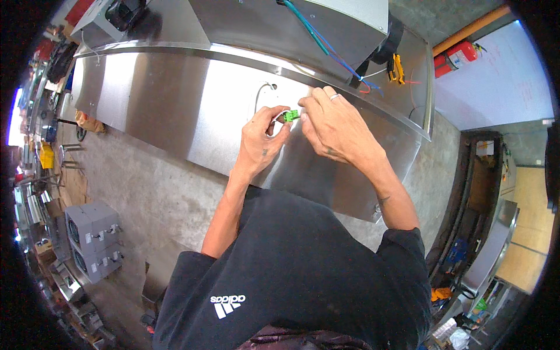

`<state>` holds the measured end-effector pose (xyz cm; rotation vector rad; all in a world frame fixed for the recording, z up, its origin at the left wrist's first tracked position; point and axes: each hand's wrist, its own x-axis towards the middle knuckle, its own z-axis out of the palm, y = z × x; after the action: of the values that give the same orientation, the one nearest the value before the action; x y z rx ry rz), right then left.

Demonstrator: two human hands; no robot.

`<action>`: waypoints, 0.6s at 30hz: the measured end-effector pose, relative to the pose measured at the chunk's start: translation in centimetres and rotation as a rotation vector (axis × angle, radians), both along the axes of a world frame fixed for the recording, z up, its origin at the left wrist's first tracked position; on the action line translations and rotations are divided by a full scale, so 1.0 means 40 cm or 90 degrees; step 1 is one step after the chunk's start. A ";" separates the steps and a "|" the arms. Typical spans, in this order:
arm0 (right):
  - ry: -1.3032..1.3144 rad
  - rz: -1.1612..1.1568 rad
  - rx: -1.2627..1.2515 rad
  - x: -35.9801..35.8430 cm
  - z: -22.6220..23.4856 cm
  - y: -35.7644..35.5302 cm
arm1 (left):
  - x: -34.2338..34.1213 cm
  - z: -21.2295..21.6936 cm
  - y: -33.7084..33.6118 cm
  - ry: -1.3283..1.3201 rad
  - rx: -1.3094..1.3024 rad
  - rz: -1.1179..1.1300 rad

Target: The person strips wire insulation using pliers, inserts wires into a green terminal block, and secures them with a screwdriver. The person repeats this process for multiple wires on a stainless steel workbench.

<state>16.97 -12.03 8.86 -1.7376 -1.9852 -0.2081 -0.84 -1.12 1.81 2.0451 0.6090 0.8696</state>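
Shiny steel panel (pixel 160 99), spanning upper half of frame; right hand (pixel 339 126), upper centre, fingers curled, cannot tell whether pinching anything; left hand (pixel 261 138), just left of it, thumb and forefinger pinching small green connector (pixel 290 116), located upper centre between both hands.

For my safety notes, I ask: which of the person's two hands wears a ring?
The right hand, close beside the green plug: a pale ring circles one finger. No ring shows on the left hand, which holds that plug.
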 end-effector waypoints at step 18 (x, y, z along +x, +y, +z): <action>-0.044 -0.011 -0.045 0.011 -0.016 -0.008 | 0.001 0.012 0.010 -0.004 0.008 0.010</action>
<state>17.42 -12.34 8.20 -1.8149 -2.0505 -0.2095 -0.81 -0.73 2.30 2.0513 0.6188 0.8913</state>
